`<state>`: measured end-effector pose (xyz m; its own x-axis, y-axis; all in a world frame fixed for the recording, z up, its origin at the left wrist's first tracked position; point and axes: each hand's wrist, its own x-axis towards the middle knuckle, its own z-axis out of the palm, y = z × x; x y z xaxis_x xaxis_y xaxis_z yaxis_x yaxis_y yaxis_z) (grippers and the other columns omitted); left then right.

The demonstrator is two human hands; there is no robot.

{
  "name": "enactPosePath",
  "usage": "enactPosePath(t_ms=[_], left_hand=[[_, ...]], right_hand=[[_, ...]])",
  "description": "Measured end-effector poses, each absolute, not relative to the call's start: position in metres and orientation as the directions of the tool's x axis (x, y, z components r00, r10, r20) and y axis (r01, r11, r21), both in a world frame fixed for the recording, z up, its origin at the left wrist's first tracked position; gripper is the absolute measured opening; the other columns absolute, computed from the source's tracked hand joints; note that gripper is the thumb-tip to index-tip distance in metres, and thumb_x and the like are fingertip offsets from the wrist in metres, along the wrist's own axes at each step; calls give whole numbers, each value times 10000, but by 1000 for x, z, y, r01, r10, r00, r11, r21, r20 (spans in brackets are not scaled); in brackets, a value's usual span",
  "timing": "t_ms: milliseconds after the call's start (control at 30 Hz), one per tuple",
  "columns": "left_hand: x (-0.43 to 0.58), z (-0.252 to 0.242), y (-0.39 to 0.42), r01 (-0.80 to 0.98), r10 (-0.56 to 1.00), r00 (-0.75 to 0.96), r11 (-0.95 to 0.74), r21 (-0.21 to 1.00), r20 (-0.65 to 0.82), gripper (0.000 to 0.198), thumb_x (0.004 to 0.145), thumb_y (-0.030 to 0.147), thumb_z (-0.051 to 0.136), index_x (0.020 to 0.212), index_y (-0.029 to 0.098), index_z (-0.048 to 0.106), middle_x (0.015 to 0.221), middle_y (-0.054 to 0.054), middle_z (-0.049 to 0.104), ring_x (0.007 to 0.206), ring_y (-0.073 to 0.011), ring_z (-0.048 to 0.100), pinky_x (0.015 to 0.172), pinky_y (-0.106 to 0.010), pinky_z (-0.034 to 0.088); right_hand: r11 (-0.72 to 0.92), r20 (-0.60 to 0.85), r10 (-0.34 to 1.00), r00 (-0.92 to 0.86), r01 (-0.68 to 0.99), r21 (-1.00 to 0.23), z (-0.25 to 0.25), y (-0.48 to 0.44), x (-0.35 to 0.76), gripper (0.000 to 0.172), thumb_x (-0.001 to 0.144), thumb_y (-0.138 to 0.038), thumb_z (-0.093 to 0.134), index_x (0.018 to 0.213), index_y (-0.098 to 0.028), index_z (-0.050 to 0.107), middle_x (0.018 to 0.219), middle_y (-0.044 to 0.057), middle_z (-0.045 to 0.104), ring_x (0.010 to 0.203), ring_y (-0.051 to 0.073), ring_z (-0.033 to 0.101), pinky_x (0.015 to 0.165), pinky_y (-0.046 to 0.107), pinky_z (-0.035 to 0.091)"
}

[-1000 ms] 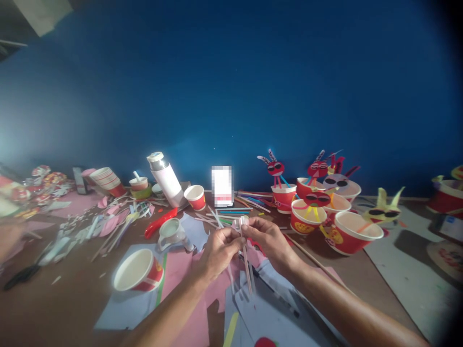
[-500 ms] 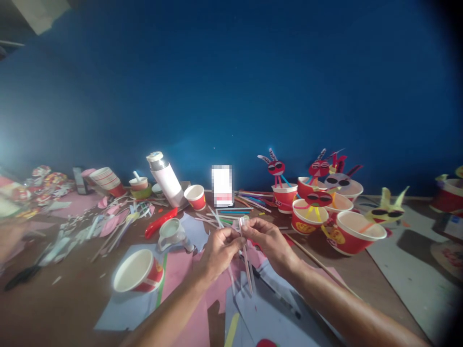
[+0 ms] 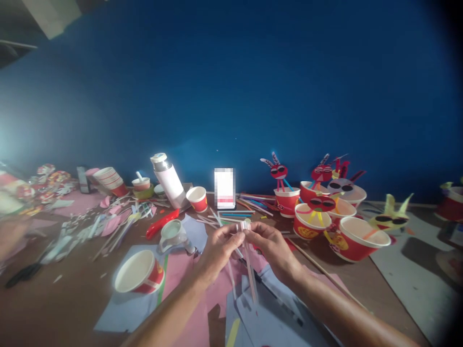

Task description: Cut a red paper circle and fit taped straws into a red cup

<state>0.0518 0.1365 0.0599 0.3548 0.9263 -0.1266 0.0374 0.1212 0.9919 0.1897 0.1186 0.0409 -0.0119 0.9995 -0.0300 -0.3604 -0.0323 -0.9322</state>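
Both my hands meet over the middle of the table, fingertips pinched together. My left hand (image 3: 219, 248) is closed on the upper end of some thin, clear drinking straws (image 3: 250, 272). From the right, my right hand (image 3: 273, 246) pinches the same end, thumb close to the left thumb. A small shiny clear piece shows between the fingertips; whether it is tape or straw I cannot tell. The straws hang down over blue paper (image 3: 260, 323). Under them a black pen (image 3: 280, 299) lies slantwise, with pink paper (image 3: 181, 284) to the left.
Red paper cups (image 3: 361, 241) with paper-faced straw figures stand at right. A tilted paper cup (image 3: 139, 272), a grey mug (image 3: 173, 236), a red tool (image 3: 162, 224) and a white flask (image 3: 170, 183) are at left. Loose straws (image 3: 253, 205) lie behind; a wooden stick (image 3: 325, 272) lies at right.
My right fingers have come lower and closer to the left ones, both hands now pinching at the straws' top. The view has shifted slightly, so things sit a little further right.
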Motion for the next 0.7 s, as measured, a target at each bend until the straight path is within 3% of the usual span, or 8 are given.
enactPosePath(t_ms=[300,567,700], left_hand=[[52,60,131,63,962,249,104,993,-117,329,757,364,611,999,152,679,847,-55,669,693,-152,553,562,-228,408],[53,56,132,50,982,186,-53,997,43,251,786,345,589,935,185,711,966,-63,701,980,-220,595,890,-305,411],[47,64,135,21,982,153,-113,993,109,221,782,323,601,897,173,716,987,-68,693,971,-220,600,869,-296,435]], right_hand=[[-3,14,999,-50,-325,-946,32,114,180,251,691,-397,714,768,-162,672,716,16,679,711,172,601,703,279,440],[-11,8,997,-73,-255,-967,47,108,178,332,675,-422,716,889,-169,694,893,62,712,840,219,635,824,331,454],[-1,26,994,-110,-236,-972,62,111,175,341,675,-422,711,926,-191,702,959,65,709,877,222,638,864,353,453]])
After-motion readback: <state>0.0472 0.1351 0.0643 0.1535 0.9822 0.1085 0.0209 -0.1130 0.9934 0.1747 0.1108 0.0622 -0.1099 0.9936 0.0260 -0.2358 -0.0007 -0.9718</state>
